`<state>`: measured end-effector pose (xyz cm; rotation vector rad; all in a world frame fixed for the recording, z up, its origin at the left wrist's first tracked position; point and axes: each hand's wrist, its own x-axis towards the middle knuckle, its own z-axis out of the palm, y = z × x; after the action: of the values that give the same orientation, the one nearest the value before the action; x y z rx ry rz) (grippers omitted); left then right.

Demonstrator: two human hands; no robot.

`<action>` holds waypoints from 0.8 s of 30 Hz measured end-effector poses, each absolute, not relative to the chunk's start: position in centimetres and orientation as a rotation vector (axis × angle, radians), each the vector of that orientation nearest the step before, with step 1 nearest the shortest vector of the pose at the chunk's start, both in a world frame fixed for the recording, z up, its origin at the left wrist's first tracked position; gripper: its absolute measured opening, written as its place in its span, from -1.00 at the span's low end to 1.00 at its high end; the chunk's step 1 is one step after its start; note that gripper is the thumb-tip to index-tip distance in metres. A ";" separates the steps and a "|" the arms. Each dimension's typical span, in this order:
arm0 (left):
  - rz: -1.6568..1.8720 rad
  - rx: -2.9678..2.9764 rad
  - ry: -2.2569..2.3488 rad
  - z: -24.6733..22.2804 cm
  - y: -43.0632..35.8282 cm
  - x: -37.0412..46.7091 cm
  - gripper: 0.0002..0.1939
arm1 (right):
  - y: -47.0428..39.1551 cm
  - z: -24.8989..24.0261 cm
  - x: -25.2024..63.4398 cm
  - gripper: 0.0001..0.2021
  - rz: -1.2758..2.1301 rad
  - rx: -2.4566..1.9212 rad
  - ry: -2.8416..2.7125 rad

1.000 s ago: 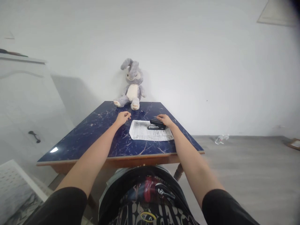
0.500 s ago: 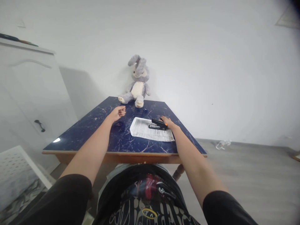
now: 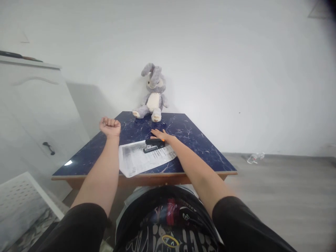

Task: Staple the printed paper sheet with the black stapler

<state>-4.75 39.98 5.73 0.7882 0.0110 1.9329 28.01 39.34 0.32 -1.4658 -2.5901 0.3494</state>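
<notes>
My left hand (image 3: 110,126) is closed in a fist, curled fingers upward, above the left side of the table; nothing shows in it. On the other side, my right hand (image 3: 163,135) lies with fingers stretched out and spread at the far edge of a printed sheet of paper (image 3: 136,159). A black stapler (image 3: 153,145) with an orange spot rests on the sheet, right against this hand. The hand partly covers the stapler's rear end. The sheet lies askew, its near left corner close to the table's front edge.
A grey plush rabbit (image 3: 154,92) sits at the back of the blue marbled table (image 3: 202,157), against the wall. To the left stand a white cabinet (image 3: 34,105) and a white perforated panel (image 3: 18,196). A clear plastic item (image 3: 255,158) lies on the floor at right.
The paper and stapler have slid left and nearer, and the sheet has turned askew. My right hand has moved left with them. My left fist has moved left and turned, fingers now upward.
</notes>
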 end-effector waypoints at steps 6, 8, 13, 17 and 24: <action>1.830 0.758 -0.146 5.9 39.9 -4.7 -0.47 | 39.4 1.1 23.0 -0.30 0.353 -1.337 -2.671; 1.801 0.764 -0.142 6.2 39.9 -4.5 -0.47 | 39.0 1.2 23.1 -0.27 0.329 -1.343 -2.660; 1.783 0.751 -0.049 6.6 39.5 -3.9 -0.47 | 38.1 0.9 25.7 -0.23 0.278 -1.452 -2.590; 1.716 0.786 0.025 6.7 39.4 -3.0 -0.53 | 37.2 0.5 29.4 -0.24 0.244 -1.584 -2.506; 1.466 1.236 0.468 7.2 38.9 2.4 -0.54 | 34.9 0.2 37.4 -0.30 0.230 -1.792 -2.323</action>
<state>2.41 38.90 7.18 1.2360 0.4681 1.4664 37.38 34.92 0.17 -1.7915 -2.3226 0.2297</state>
